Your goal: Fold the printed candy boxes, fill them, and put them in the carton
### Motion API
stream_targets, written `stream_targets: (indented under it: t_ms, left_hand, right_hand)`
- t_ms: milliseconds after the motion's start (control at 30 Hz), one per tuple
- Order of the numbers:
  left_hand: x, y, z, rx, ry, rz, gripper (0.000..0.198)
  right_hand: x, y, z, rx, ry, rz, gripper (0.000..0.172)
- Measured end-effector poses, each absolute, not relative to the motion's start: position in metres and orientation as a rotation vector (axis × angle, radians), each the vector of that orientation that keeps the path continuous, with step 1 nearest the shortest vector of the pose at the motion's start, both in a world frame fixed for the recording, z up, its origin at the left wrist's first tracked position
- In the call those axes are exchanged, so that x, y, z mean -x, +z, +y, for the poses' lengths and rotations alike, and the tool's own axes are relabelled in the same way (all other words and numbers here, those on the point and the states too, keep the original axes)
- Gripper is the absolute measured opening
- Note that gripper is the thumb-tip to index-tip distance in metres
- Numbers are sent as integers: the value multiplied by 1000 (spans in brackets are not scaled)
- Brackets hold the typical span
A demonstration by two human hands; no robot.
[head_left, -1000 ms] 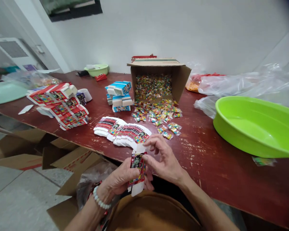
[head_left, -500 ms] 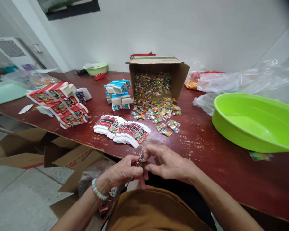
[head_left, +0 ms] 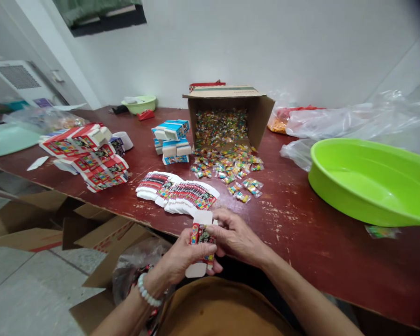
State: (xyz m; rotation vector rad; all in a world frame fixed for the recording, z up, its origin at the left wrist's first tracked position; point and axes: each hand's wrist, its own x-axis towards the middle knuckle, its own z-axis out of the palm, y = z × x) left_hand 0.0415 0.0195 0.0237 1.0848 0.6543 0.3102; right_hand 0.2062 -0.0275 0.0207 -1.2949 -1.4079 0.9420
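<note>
The left hand [head_left: 185, 254] and the right hand [head_left: 236, 238] are held close together before the torso [head_left: 217, 310], at the near edge of the table [head_left: 322, 242]. The left thumb [head_left: 206, 248] is laid across toward the right, with fingertips curled beneath. The right hand's fingers are bent, its thumb pressed inward. Both bare forearms [head_left: 297, 284] are angled inward.

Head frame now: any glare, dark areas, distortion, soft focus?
Head view: glare on plastic bags, bright highlight inside basin; head view: carton interior shaded, picture's top-right corner dark; head view: basin looks stretched toward right edge, like wide-angle distortion; head view: held box artwork discernible, fine print too small to read.
</note>
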Motion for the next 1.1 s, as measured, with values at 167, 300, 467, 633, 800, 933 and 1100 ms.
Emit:
stream_targets:
  t_ms: [167,300,467,633,800,933,1100]
  left_hand:
    - [-52,15,18,-1051,483,632,31]
    - [-55,15,17,-1115,742,704,53]
    - [-56,12,6,-1116,1019,771,71]
    - [-58,9,3,-1184,1116,758,67]
    - [-53,8,5,-1223,1076,748,46]
    - [-48,7,7,-1190,886,735,33]
    - [-47,5,10,-1151,773,706,22]
  right_hand:
    - [-202,16,-24,1331,702,-1333,36]
    - [-207,23,-23,1379,760,-1364,31]
    - [-194,10,-21,1149,958,-1037,47]
    - [-183,0,-23,1080,937,-947,36]
    - [-189,-2,-24,1061,948,-992,29]
    - [-204,2,-19,1174,981,-1023,24]
    - [-215,5,-15,1141,1164,-934,28]
